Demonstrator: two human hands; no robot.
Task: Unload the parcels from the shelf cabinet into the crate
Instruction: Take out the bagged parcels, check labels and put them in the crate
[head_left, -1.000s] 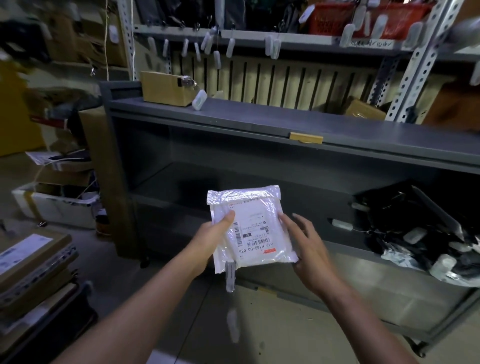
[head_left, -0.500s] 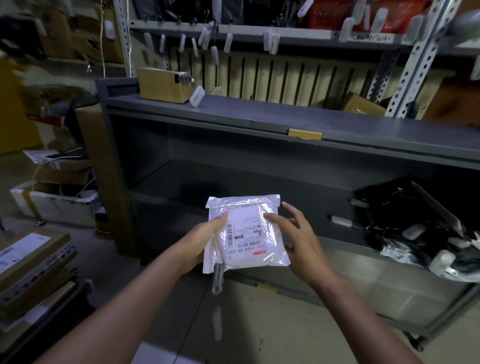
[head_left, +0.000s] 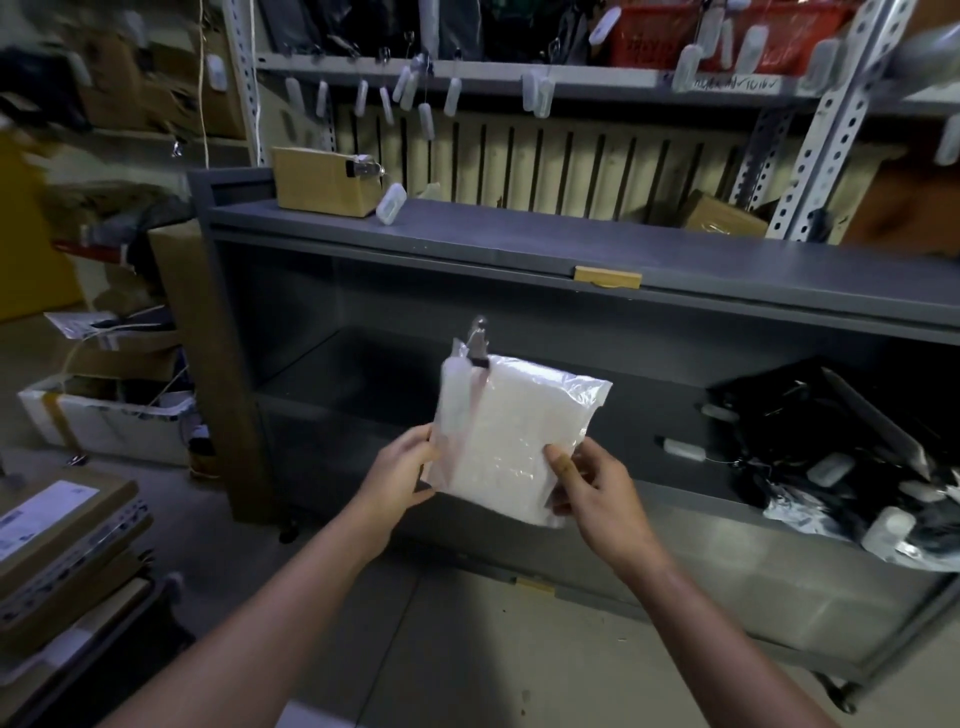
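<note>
The parcel (head_left: 511, 441) is a flat, soft, roughly rectangular packet in thin, glossy, crinkled clear plastic with white padding inside. The side facing the camera is plain white. A small dark clip (head_left: 478, 349) and a translucent tag stand up from its top left corner. It is held upright in the air in front of the open middle of the shelf cabinet (head_left: 519, 244), touching no shelf.

The left hand (head_left: 400, 467) grasps its lower left edge, with the fingers behind it. The right hand (head_left: 597, 483) pinches the lower right corner, with the thumb on the front and the fingers curled behind.

The cabinet is dull grey painted metal with a flat top. A tan strip (head_left: 607, 276) is stuck to its front lip. In its right compartment lies a heap of black plastic bags (head_left: 831, 431) with pale oblong tags, well apart from the hands.

A brown cardboard box (head_left: 322, 179) sits on the cabinet top at the left, with a white tag (head_left: 390, 203) leaning beside it. Above is a perforated metal rack with a row of hanging white tags (head_left: 426, 122) and a red basket (head_left: 727, 36). Handwriting on the rack's white edge (head_left: 737, 82) is too blurred to read.

At the lower left are stacked flat cartons (head_left: 62, 525). One has a printed label that is too small to read. A white box (head_left: 104, 421) sits on the floor beyond them.
</note>
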